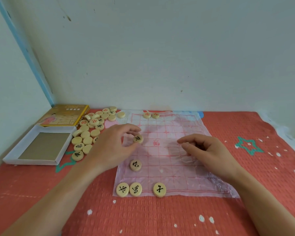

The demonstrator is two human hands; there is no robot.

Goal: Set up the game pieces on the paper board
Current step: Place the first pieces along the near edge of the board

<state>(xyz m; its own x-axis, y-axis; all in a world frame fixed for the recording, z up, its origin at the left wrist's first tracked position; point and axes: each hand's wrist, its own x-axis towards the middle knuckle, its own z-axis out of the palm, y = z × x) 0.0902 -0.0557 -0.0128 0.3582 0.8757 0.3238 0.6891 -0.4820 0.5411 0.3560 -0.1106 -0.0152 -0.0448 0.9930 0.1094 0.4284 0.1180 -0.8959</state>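
Observation:
A thin paper board [169, 155] with a red grid lies on the red mat. My left hand [114, 147] pinches a round wooden piece with a black character [138, 138] just above the board's left side. My right hand [206, 150] hovers over the board's right half with loosely curled fingers, holding nothing. Near the front edge stand three black-marked pieces [122, 189] [135, 189] [159, 189], and one more [135, 165] sits a row up. Two red-marked pieces [147, 115] [155, 114] rest at the far edge.
A heap of several loose pieces [92, 130] lies left of the board. Behind it are the yellow box lid [63, 115] and the open white box tray [39, 145]. A wall runs along the back, and the red mat [245, 167] stretches to the right.

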